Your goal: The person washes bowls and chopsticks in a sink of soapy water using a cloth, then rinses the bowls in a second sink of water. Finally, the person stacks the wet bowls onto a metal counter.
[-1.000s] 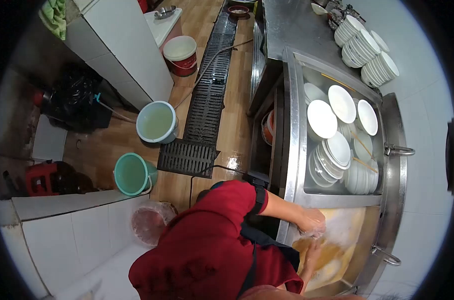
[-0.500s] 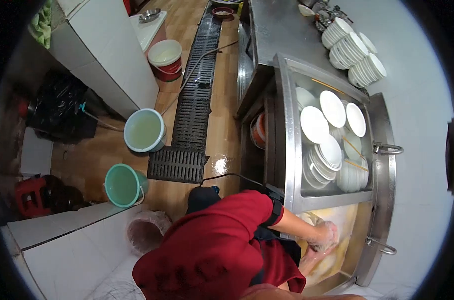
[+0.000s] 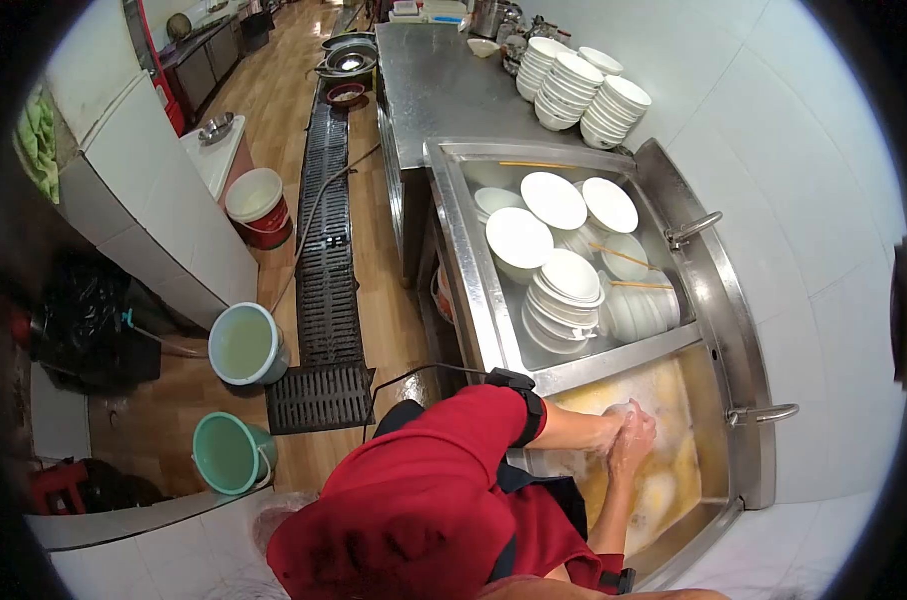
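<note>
My left hand [image 3: 606,432] and my right hand [image 3: 634,440] are pressed together, fingers closed, above soapy yellowish water in the near sink basin [image 3: 712,480]. White suds cover them, and whatever lies between them, if anything, is hidden. Pale round shapes, blurred by foam, show under the water. Left of this basin, a second basin [image 3: 514,340] holds water with white plates [image 3: 554,200], a stack of white dishes [image 3: 564,295] and several chopsticks [image 3: 639,284].
Stacked white bowls [image 3: 578,88] stand on the steel counter [image 3: 439,95] beyond the basins. Two taps, a farther one [image 3: 694,230] and a nearer one [image 3: 764,413], rise from the sink's back edge. Behind me are a light blue bucket [image 3: 246,345], a green bucket [image 3: 232,455] and a floor grate [image 3: 329,250].
My view has swung so that more of the room and counter shows. My hands have come up together from the suds and are now clasped above the water.
</note>
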{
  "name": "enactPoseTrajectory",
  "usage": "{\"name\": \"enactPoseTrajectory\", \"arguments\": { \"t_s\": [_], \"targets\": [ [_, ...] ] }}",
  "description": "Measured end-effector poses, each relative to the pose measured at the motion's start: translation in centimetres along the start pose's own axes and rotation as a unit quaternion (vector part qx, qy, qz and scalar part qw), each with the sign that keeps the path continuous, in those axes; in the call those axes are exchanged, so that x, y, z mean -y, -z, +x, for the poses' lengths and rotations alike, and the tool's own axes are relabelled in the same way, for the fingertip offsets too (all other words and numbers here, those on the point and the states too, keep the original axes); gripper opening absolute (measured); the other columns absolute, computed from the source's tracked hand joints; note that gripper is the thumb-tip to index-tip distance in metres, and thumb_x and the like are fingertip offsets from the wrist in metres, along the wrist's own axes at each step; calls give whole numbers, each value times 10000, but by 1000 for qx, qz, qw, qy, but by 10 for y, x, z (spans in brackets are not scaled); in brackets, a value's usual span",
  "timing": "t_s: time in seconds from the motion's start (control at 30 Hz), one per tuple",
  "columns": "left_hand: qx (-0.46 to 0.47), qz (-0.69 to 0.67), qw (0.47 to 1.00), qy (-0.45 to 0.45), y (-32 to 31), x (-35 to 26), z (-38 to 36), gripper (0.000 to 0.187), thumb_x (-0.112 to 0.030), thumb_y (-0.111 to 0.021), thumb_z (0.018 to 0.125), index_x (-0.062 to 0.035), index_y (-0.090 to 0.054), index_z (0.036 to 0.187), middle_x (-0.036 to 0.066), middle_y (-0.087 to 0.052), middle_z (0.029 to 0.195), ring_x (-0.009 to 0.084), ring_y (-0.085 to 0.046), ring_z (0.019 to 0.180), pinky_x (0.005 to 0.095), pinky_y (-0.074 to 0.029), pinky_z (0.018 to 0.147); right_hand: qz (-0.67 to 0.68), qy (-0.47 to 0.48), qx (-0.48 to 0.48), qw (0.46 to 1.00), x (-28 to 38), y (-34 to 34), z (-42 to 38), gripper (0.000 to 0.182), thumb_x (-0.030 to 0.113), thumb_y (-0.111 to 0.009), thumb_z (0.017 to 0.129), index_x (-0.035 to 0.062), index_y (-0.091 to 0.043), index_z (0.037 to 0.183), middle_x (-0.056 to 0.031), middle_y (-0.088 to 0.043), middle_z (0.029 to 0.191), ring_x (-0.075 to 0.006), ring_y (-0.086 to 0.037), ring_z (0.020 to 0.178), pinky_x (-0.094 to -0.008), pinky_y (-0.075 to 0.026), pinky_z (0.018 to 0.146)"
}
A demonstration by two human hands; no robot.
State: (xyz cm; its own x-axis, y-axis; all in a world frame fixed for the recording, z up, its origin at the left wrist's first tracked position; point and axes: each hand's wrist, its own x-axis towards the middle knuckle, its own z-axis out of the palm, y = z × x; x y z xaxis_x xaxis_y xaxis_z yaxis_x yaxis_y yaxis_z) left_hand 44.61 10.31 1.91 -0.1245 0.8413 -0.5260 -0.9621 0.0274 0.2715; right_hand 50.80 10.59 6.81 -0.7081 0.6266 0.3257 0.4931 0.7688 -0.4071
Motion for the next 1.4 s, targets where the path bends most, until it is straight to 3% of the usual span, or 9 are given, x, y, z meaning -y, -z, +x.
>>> {"name": "enactPoseTrajectory", "arguments": {
  "t_s": [0.13, 0.23, 0.53, 0.8, 0.87, 0.97, 1.07, 1.23, 1.4],
  "targets": [
    [-16, 5, 997, -70, -1, 13, 26, 244, -332, -444, 889, -128, -578, 895, 81, -597, 914, 240, -566, 841, 389, -465, 695, 36, 101, -41, 993, -29, -8, 7, 373, 301, -400, 898, 32, -554, 1107, -153, -542, 994, -297, -522, 968, -381, -393, 882],
    [6, 68, 997, -28, -1, 10, 37, 240, -330, -444, 889, -130, -578, 896, 79, -597, 918, 234, -564, 847, 386, -464, 700, 266, -28, -40, 963, -32, -8, 10, 316, 241, -432, 870, 4, -552, 1041, -141, -542, 954, -261, -527, 920, -351, -405, 835],
    [39, 268, 962, 30, 59, 48, 104, 249, -359, -427, 896, -154, -568, 910, 56, -594, 909, 201, -539, 825, 387, -438, 709, 106, 25, -92, 990, -99, -42, 13, 170, 115, -450, 784, -13, -489, 680, -186, -496, 644, -302, -482, 602, -399, -381, 582],
    [60, 368, 927, 35, 18, 24, 21, 352, -514, -393, 881, -190, -518, 941, 8, -535, 684, 135, -504, 529, 339, -412, 382, 177, -279, -113, 937, -131, -31, 21, 161, 124, -501, 770, -1, -548, 679, -201, -530, 584, -374, -525, 551, -427, -429, 547],
    [-38, 318, 944, 76, -3, 12, 4, 437, -563, -348, 887, -176, -549, 858, -6, -563, 676, 144, -518, 539, 368, -443, 465, 81, -238, -234, 939, -124, -20, 17, 168, 137, -513, 783, 13, -620, 824, -154, -579, 645, -285, -574, 629, -358, -449, 618],
    [76, 140, 973, 170, -18, -13, -14, 617, -625, -280, 873, -135, -497, 1179, 118, -521, 1202, 309, -505, 1093, 527, -418, 902, 118, -95, -180, 972, -69, 3, 8, 221, 170, -502, 830, 25, -590, 971, -164, -582, 892, -303, -548, 844, -377, -422, 754],
    [85, 147, 979, 113, -12, -30, 1, 630, -600, -286, 882, -89, -491, 1188, 147, -508, 1222, 309, -486, 1126, 496, -371, 974, -1, 43, -125, 991, -15, 21, -6, 279, 199, -505, 829, 35, -548, 1051, -151, -533, 1088, -322, -475, 1015, -416, -365, 880],
    [30, 153, 978, 138, -13, -31, -3, 437, -457, -403, 886, -122, -524, 1138, 128, -526, 1192, 277, -507, 1109, 467, -399, 955, 15, 97, -133, 986, -28, 8, -10, 273, 205, -505, 824, 44, -525, 1043, -149, -512, 1104, -324, -464, 1029, -432, -346, 899],
    [-25, 282, 958, 34, -15, -14, -8, 307, -420, -375, 887, -181, -554, 956, 57, -597, 818, 199, -590, 698, 360, -505, 589, 49, 33, -110, 992, -47, -12, -6, 172, 187, -491, 829, 44, -517, 920, -162, -503, 979, -328, -471, 955, -432, -380, 822]
  ]
}}
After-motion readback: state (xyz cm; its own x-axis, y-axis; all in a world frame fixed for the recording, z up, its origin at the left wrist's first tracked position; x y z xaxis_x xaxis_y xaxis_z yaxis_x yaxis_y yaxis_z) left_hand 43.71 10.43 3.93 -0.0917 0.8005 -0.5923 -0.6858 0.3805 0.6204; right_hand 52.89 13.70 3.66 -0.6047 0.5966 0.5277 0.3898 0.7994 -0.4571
